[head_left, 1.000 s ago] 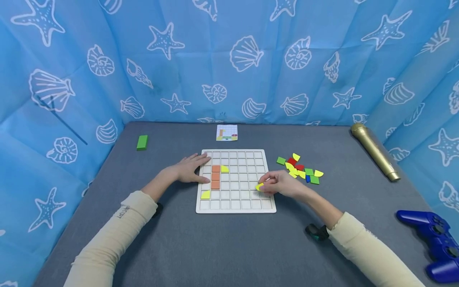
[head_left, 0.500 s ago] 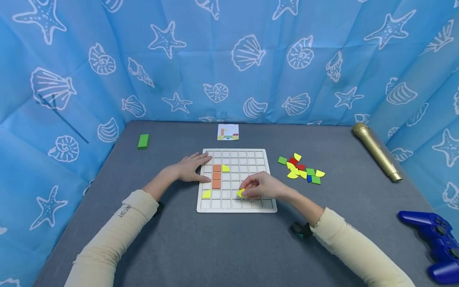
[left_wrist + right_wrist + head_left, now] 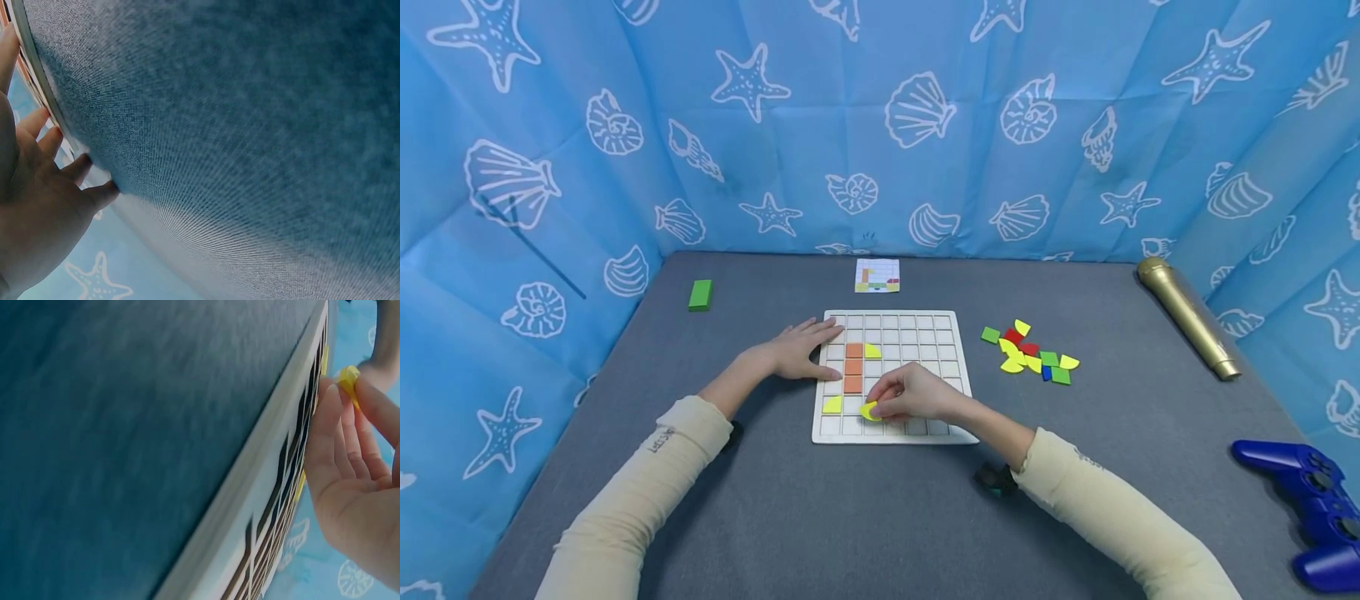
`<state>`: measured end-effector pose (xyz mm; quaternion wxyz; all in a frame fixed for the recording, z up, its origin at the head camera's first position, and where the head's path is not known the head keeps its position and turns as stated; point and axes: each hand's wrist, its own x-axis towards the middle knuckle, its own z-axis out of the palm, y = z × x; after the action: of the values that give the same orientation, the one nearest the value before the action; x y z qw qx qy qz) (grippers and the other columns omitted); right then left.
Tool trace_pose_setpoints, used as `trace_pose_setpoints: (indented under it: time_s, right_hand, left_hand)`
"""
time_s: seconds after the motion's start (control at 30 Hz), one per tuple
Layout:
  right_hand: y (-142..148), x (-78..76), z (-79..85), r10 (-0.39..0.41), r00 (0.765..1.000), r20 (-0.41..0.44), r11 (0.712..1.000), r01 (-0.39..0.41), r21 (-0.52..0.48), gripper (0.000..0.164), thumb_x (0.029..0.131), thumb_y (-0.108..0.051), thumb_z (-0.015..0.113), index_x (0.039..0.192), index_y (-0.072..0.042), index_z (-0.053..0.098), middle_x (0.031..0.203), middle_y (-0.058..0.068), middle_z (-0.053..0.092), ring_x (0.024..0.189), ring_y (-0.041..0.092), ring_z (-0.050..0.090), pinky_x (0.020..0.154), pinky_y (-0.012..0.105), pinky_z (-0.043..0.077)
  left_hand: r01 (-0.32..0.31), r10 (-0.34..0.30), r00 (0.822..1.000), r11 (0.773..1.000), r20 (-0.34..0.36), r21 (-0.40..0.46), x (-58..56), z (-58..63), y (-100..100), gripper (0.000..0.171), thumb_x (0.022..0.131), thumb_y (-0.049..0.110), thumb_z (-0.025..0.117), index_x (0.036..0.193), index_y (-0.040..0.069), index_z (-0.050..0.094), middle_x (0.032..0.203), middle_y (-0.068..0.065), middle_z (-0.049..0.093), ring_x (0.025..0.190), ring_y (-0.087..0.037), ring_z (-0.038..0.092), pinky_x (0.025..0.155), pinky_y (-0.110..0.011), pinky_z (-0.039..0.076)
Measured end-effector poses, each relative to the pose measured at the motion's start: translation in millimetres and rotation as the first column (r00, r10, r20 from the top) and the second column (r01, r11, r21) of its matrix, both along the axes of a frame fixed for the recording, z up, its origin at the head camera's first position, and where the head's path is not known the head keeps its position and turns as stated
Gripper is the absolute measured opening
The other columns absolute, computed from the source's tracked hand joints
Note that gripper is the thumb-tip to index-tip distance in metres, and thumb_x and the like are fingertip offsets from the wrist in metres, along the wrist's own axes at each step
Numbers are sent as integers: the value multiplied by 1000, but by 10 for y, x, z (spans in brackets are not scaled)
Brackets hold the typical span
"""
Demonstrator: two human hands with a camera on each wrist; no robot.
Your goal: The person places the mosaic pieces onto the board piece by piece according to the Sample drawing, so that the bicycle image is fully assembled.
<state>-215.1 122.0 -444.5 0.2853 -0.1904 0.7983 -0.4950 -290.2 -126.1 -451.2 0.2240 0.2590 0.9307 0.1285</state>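
A white grid board [image 3: 925, 325] lies flat on the grey table. My left hand [image 3: 801, 352] rests with fingers spread on its left edge. Between thumb and fingers, my right hand [image 3: 913, 393] pinches a yellow rounded tile [image 3: 868, 411], held over the lower left part of the grid; the right wrist view shows this tile [image 3: 350, 381] at the fingertips. Orange squares [image 3: 853, 367] form a column in the grid's left part. One yellow tile [image 3: 872, 351] sits right of the column's top, and another yellow tile [image 3: 832, 404] lies below left of it.
Right of the board lies a loose cluster of yellow, green, red and blue tiles [image 3: 1012, 360]. A small pattern card [image 3: 877, 276] is behind the board. A green block [image 3: 700, 295] stands far left; a gold microphone [image 3: 1187, 317] and a blue game controller [image 3: 1311, 508] lie at right.
My right hand has moved left across the board, carrying the yellow tile from the grid's right side to its lower left part. The left hand has stayed on the board's edge.
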Motion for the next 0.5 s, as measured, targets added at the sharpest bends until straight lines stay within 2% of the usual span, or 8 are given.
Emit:
trace_pose_setpoints:
  time_s: [0.13,0.5]
  right_hand:
    - [-105,21,-20,-1,1000,-23,1000,2,28,10,84,-9,73,93,-3,72,71,3,67,61,10,60,56,23,50]
    - [-365,98,-13,-48,997,-59,997,52,56,9,84,-7,74,92,-3,72,68,5,66,62,15,65,57,27,54]
  left_hand:
    - [-2,2,1000,1000,7,9,6,8,-7,91,87,59,59,155,16,17,159,-7,9,143,-34,1,110,-58,4]
    - [5,-5,1000,1000,2,20,12,20,-18,89,87,56,61,154,15,18,159,-9,9,143,-34,2,110,-59,4]
